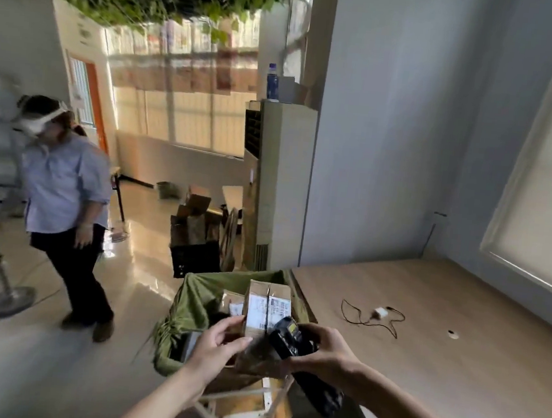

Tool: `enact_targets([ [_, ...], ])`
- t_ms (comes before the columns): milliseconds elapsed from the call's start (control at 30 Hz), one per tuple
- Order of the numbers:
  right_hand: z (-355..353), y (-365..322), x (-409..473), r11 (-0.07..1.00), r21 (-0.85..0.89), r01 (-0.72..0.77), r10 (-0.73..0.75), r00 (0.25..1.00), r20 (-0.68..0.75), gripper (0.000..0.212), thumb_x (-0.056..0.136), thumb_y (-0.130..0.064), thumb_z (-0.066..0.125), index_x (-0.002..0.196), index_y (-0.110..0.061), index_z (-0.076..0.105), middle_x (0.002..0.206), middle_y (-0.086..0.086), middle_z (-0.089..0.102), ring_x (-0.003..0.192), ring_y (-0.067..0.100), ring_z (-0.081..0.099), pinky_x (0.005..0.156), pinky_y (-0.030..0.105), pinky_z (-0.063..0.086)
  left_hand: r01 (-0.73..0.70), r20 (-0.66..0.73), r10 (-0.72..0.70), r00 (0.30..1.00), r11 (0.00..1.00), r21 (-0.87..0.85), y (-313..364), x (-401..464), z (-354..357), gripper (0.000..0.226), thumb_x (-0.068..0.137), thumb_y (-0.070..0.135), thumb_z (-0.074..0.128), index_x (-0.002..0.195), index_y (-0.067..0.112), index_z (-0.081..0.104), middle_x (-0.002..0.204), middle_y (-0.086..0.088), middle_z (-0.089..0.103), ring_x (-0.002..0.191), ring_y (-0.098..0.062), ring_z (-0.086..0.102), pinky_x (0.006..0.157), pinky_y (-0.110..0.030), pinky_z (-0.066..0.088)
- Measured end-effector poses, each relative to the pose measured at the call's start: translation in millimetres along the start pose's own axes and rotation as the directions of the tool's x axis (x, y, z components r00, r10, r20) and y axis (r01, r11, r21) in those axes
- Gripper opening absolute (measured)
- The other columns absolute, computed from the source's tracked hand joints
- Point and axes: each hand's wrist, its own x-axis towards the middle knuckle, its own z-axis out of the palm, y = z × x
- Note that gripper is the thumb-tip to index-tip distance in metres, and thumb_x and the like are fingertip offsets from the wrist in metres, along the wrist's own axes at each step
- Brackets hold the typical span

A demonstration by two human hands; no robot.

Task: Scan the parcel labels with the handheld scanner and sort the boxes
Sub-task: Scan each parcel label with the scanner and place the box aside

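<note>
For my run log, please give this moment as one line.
left hand: holds labelled box over green bin | right hand: grips scanner beside label | table: cable, charger

Print on the parcel label (260, 308) is too small to read. The right hand (328, 352) hides the middle of the scanner (292, 340). At nine o'clock, a bystander (67, 195) is blurred.

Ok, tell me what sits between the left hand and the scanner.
In the head view, a labelled cardboard box stands between the left hand and the scanner, which the right hand holds.
</note>
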Motion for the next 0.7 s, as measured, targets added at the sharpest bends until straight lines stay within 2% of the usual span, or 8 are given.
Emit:
enact_targets([
  [100,24.7,3.1,54.7,1.000,-0.013,0.005,-0.004,0.998,0.069,0.052,0.060,-0.022,0.096,0.107,-0.028,0.072,0.104,-0.003,0.078,0.097,0.011,0.074,0.092,0.027,0.059,0.049,-0.045,-0.048,0.998,0.999,0.019,-19.3,32.8,-28.4,0.046,0.087,0.024,0.077,0.128,0.038,0.060,0.138,-0.001,0.057,0.134,-0.021,0.048,0.117,-0.043,0.034],
  [200,42.6,13.0,115.1,1.000,-0.024,-0.007,0.010,0.993,0.119,0.061,0.060,-0.024,0.097,0.115,-0.024,0.073,0.107,0.000,0.077,0.099,0.013,0.073,0.094,0.027,0.058,0.103,-0.090,-0.103,0.991,0.995,-0.003,-40.0,75.2,-47.7,0.045,0.088,0.021,0.076,0.127,0.036,0.060,0.130,-0.002,0.065,0.117,-0.016,0.062,0.102,-0.032,0.046],
  [267,53.2,23.2,157.1,0.999,-0.044,-0.012,0.018,0.990,0.140,0.055,0.059,-0.023,0.096,0.110,-0.020,0.076,0.102,0.003,0.078,0.093,0.013,0.074,0.089,0.028,0.060,0.153,-0.117,-0.155,0.981,0.988,-0.023,-53.5,105.8,-57.9,0.044,0.088,0.023,0.075,0.126,0.038,0.060,0.126,0.000,0.062,0.115,-0.015,0.060,0.101,-0.037,0.047],
  [333,62.8,34.4,199.5,0.999,-0.050,-0.009,0.017,0.988,0.155,0.051,0.058,-0.022,0.096,0.106,-0.018,0.078,0.100,0.003,0.079,0.089,0.014,0.074,0.086,0.030,0.062,0.218,-0.145,-0.225,0.964,0.974,-0.061,-65.6,136.7,-66.7,0.044,0.088,0.026,0.075,0.127,0.039,0.060,0.125,0.000,0.058,0.111,-0.014,0.059,0.089,-0.039,0.052],
  [433,76.1,50.1,260.1,0.998,-0.057,-0.023,0.033,0.981,0.193,0.053,0.056,-0.021,0.096,0.106,-0.016,0.078,0.100,0.002,0.079,0.095,0.017,0.075,0.087,0.031,0.061,0.306,-0.186,-0.322,0.928,0.946,-0.109,-83.6,182.4,-79.6,0.044,0.088,0.024,0.076,0.127,0.036,0.061,0.123,-0.005,0.064,0.102,-0.019,0.068,0.075,-0.042,0.061],
  [567,92.9,69.4,327.5,0.998,-0.028,-0.052,0.058,0.966,0.251,0.050,0.057,-0.015,0.098,0.103,-0.013,0.077,0.099,0.002,0.080,0.093,0.012,0.074,0.091,0.032,0.060,0.352,-0.249,-0.379,0.891,0.925,-0.145,-104.0,239.2,-94.3,0.039,0.089,0.021,0.074,0.123,0.035,0.061,0.114,-0.003,0.067,0.099,-0.020,0.069,0.083,-0.047,0.060],
  [700,105.2,86.3,376.6,0.996,-0.038,-0.075,0.082,0.954,0.287,0.046,0.059,-0.019,0.098,0.099,-0.018,0.075,0.089,-0.005,0.078,0.083,0.003,0.071,0.090,0.029,0.059,0.373,-0.311,-0.415,0.855,0.909,-0.188,-125.4,287.6,-114.1,0.043,0.089,0.014,0.073,0.127,0.029,0.060,0.105,-0.006,0.071,0.090,-0.016,0.070,0.056,-0.032,0.059],
])
